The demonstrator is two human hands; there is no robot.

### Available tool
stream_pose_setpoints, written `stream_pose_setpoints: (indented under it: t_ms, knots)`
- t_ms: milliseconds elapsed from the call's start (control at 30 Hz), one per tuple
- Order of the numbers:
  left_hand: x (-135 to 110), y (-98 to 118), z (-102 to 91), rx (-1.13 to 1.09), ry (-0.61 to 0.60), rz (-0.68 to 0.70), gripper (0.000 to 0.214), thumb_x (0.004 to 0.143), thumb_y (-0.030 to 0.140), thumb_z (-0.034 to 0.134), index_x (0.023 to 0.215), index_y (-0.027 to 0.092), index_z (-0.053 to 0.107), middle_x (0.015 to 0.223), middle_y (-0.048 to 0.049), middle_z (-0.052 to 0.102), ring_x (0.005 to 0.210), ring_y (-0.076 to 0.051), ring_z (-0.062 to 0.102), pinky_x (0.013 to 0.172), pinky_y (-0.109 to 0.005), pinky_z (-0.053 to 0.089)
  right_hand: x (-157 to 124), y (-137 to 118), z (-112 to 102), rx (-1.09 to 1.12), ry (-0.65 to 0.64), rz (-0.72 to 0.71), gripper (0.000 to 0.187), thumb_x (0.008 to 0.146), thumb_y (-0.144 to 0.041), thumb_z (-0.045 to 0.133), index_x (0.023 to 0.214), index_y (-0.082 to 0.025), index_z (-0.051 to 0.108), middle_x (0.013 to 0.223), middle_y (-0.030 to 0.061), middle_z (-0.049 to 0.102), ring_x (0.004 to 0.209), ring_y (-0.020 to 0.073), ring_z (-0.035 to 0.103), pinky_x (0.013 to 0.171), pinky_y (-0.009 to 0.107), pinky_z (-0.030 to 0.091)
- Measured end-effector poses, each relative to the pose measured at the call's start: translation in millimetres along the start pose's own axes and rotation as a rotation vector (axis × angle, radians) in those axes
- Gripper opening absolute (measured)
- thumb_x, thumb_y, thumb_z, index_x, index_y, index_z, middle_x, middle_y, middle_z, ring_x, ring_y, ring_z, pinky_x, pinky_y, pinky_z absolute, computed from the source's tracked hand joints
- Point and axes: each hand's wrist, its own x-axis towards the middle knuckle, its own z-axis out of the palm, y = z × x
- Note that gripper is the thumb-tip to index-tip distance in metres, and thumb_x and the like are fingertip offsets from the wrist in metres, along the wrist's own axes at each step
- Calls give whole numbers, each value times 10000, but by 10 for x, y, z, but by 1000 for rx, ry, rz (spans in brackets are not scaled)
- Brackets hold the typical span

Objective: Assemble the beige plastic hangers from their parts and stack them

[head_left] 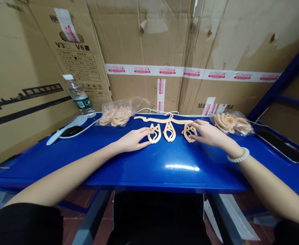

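Note:
Three folded peach plastic clothes hangers lie in a row on the blue table. My left hand holds the left folded hanger by its side, thumb low and fingers higher up. The middle folded hanger lies between my hands, untouched. My right hand has its thumb and fingers on the right folded hanger, partly covering it. Just behind the row, an unfolded hanger stretches sideways, hook toward the back; its right end is partly hidden by my right hand.
Clear bags of folded hangers lie at the left and right. A water bottle, a pale-handled brush-like object and a dark oval item sit at left. A phone-like device lies right. Cardboard walls the back.

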Motion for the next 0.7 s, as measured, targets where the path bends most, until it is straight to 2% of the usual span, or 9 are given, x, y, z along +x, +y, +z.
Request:
stream_pose_setpoints:
  t_ms: [100, 200, 333, 433, 567, 700]
  knots:
    - [13, 10, 49, -57, 17, -4, 491, 1032, 431, 464, 1468, 204, 464, 1539, -108, 478, 1431, -241, 461, 1186, -413, 397, -18, 73, -1, 63, -122, 24, 514, 851, -408, 725, 1293, -158, 648, 1154, 165, 654, 1012, 340, 672, 892, 451, 546]
    - [23, 26, 81, -91, -1, 0, 478, 1048, 402, 421, 1484, 205, 436, 1539, -105, 477, 1443, -228, 446, 1204, -410, 376, -3, 10, 43, 143, -178, -6, 519, 841, -361, 737, 1311, -163, 640, 1163, 158, 672, 1043, 334, 672, 912, 452, 546]
    - [32, 26, 122, -89, 5, -9, 457, 1050, 409, 412, 1461, 214, 464, 1531, -106, 489, 1435, -241, 458, 1196, -435, 388, 29, -117, 100, 228, -148, -125, 375, 888, -272, 673, 1247, -163, 664, 1217, 150, 667, 1128, 308, 645, 986, 457, 519]
    - [35, 22, 143, -74, 7, -30, 459, 1045, 403, 423, 1461, 214, 470, 1534, -117, 485, 1428, -257, 468, 1181, -451, 407, 41, -172, 116, 252, -133, -185, 271, 902, -237, 638, 1161, -172, 683, 1190, 135, 663, 1077, 287, 653, 947, 447, 534]
    - [44, 28, 153, -68, 4, -24, 441, 1042, 380, 421, 1448, 217, 479, 1534, -110, 487, 1438, -248, 456, 1173, -438, 418, 55, -209, 124, 238, -125, -202, 207, 912, -219, 618, 1105, -168, 673, 1107, 122, 663, 972, 261, 657, 881, 421, 548]
    - [61, 37, 161, -65, 1, -23, 433, 1044, 377, 417, 1436, 208, 487, 1536, -110, 484, 1450, -245, 441, 1181, -441, 410, 65, -247, 163, 228, -103, -239, 218, 952, -225, 546, 1120, -147, 662, 1133, 144, 654, 1002, 270, 651, 915, 446, 546]
